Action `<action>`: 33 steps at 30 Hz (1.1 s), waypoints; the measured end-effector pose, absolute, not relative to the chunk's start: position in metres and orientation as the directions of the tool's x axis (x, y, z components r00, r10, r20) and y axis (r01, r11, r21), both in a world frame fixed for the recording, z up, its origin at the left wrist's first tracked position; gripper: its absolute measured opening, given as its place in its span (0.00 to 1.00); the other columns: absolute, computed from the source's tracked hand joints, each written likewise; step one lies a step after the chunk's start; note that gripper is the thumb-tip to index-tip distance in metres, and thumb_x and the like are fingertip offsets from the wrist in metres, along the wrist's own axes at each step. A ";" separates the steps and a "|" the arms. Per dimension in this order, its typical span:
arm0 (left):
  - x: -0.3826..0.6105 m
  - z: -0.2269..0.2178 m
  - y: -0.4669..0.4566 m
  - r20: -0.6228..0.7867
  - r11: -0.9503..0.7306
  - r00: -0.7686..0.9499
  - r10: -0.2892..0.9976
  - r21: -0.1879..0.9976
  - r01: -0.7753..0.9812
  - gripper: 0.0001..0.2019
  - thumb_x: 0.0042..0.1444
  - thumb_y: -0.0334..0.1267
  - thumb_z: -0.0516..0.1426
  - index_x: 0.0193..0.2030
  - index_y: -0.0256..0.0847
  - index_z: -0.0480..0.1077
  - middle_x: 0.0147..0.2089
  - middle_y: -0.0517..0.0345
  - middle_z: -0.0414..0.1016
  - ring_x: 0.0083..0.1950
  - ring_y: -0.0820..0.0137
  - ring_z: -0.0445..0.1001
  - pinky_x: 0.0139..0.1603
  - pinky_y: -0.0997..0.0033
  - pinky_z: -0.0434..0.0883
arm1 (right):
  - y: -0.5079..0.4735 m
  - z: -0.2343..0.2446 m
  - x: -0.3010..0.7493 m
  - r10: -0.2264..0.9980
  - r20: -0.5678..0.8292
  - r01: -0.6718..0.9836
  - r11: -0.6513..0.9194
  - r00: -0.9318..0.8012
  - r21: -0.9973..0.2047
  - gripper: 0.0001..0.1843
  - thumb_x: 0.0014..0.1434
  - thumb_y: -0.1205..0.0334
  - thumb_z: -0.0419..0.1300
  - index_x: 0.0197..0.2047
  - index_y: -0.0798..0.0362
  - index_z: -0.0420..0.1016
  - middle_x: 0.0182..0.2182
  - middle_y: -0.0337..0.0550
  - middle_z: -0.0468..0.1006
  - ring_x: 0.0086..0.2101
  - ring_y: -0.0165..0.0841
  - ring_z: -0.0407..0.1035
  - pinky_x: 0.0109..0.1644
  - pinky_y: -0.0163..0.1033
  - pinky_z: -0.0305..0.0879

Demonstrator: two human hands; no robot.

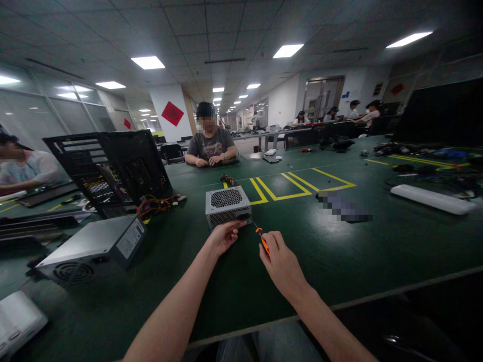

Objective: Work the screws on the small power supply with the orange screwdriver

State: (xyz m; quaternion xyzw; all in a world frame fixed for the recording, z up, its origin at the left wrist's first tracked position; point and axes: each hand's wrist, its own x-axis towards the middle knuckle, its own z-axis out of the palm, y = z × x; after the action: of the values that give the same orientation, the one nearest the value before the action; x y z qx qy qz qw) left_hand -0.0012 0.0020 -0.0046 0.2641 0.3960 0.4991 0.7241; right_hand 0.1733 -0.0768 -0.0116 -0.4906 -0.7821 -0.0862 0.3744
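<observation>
Dim room, ceiling panels [148, 62] glare, edges warped.

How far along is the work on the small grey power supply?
Early. Done: the power supply sits positioned on the table. In hand: the left hand steadies it; the right hand points the screwdriver at its near face. Left: its casing is closed.

Head-worn camera, looking forward and down across table [377, 251], close

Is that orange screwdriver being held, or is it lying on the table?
Held: the right hand grips the orange screwdriver, its tip at the grey box.
</observation>
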 end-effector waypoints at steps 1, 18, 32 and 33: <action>-0.001 -0.004 0.002 -0.308 0.361 0.189 0.932 0.778 -0.514 0.07 0.50 0.26 0.55 0.37 0.28 0.70 0.47 0.42 0.72 0.20 0.86 0.60 0.17 0.87 0.62 | -0.076 -0.012 0.174 0.700 0.675 0.839 0.496 -0.234 -0.225 0.09 0.61 0.65 0.44 0.42 0.56 0.61 0.36 0.45 0.65 0.30 0.28 0.67 0.30 0.32 0.66; -0.001 -0.004 0.002 -0.315 0.369 0.194 0.929 0.773 -0.516 0.07 0.50 0.26 0.56 0.38 0.29 0.70 0.47 0.42 0.71 0.21 0.86 0.60 0.18 0.86 0.62 | -0.076 -0.015 0.174 0.730 0.642 0.823 0.500 -0.233 -0.269 0.08 0.59 0.66 0.46 0.43 0.55 0.61 0.36 0.43 0.65 0.30 0.27 0.67 0.29 0.31 0.65; -0.002 -0.006 0.004 -0.305 0.365 0.201 0.931 0.774 -0.517 0.07 0.49 0.26 0.56 0.37 0.29 0.70 0.46 0.42 0.72 0.20 0.86 0.60 0.17 0.87 0.60 | -0.076 -0.010 0.176 0.684 0.650 0.847 0.519 -0.331 -0.115 0.13 0.53 0.76 0.48 0.38 0.53 0.67 0.41 0.47 0.67 0.39 0.35 0.64 0.44 0.44 0.63; -0.002 -0.007 0.004 -0.303 0.365 0.203 0.931 0.775 -0.516 0.07 0.49 0.26 0.56 0.37 0.29 0.70 0.47 0.42 0.72 0.20 0.86 0.60 0.17 0.87 0.60 | -0.076 -0.011 0.175 0.687 0.651 0.845 0.519 -0.322 -0.129 0.13 0.54 0.76 0.48 0.39 0.53 0.66 0.41 0.47 0.67 0.39 0.35 0.64 0.44 0.44 0.63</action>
State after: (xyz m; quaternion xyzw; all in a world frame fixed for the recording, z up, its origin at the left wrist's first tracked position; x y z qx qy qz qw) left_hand -0.0023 0.0036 -0.0066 0.2662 0.3896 0.4969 0.7283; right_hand 0.1753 -0.0759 -0.0106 -0.4761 -0.8045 -0.1182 0.3348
